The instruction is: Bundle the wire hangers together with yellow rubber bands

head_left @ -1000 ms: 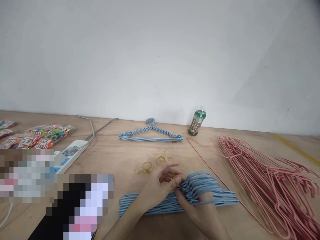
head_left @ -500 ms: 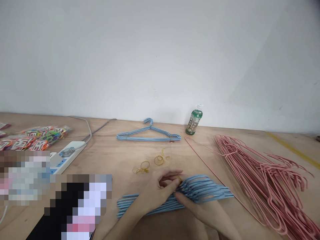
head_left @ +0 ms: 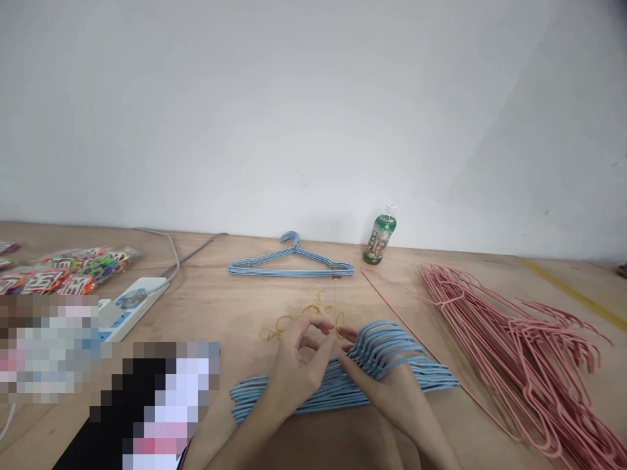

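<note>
A bundle of blue wire hangers (head_left: 337,391) lies in front of me, its hooks (head_left: 386,343) raised toward the right. My right hand (head_left: 386,388) reaches through under the hooks, thumb and fingers closed around the hanger necks. Just left of it, my left hand (head_left: 301,365) is over the bundle with thumb and index fingertip pinched together at a thin yellow rubber band (head_left: 339,321). Part of that band shows between the two hands; its far side is hidden. Behind my left hand lie loose yellow rubber bands (head_left: 284,323).
A second set of blue hangers (head_left: 291,272) lies near the wall. Beside it stands a green bottle (head_left: 380,238). Pink hangers (head_left: 490,339) are heaped at right. On the left are a power strip (head_left: 140,303), bagged colourful items (head_left: 73,274) and a blurred-out dark object (head_left: 132,405).
My left hand has drawn back left from the hanger necks with the rubber band at its fingertips. The hooks have tipped up higher over my right hand.
</note>
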The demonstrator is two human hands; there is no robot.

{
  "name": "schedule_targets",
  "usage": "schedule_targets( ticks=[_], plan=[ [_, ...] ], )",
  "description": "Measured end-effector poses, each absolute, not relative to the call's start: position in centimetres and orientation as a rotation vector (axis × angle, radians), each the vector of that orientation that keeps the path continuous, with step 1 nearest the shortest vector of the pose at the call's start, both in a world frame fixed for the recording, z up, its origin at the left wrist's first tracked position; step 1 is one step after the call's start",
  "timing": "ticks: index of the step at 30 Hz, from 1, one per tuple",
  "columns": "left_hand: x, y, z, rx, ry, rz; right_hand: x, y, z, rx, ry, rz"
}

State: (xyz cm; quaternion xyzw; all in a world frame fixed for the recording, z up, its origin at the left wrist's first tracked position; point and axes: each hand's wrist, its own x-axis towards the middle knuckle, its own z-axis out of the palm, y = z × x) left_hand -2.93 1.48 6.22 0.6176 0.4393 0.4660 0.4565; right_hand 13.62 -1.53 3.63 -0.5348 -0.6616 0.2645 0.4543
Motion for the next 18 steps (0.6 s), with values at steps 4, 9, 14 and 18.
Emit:
schedule_targets(
  ticks=[4,9,14,18],
  plan=[
    [-5.0,0.9,7.6,2.013,0.943,0.746,13.2,-1.6,4.1,-1.306,-1.626,0.543],
    [-4.0,0.3,6.3,2.206,1.19,0.405,12.8,-1.6,3.8,-1.36,-1.588,0.415],
    [-1.8,0.2,4.3,2.212,1.551,0.336,13.0,-1.7,2.7,-1.531,-1.582,0.267],
    [-1.7,0.2,4.0,2.178,1.558,0.351,13.4,-2.2,2.5,-1.567,-1.631,0.187]
  ],
)
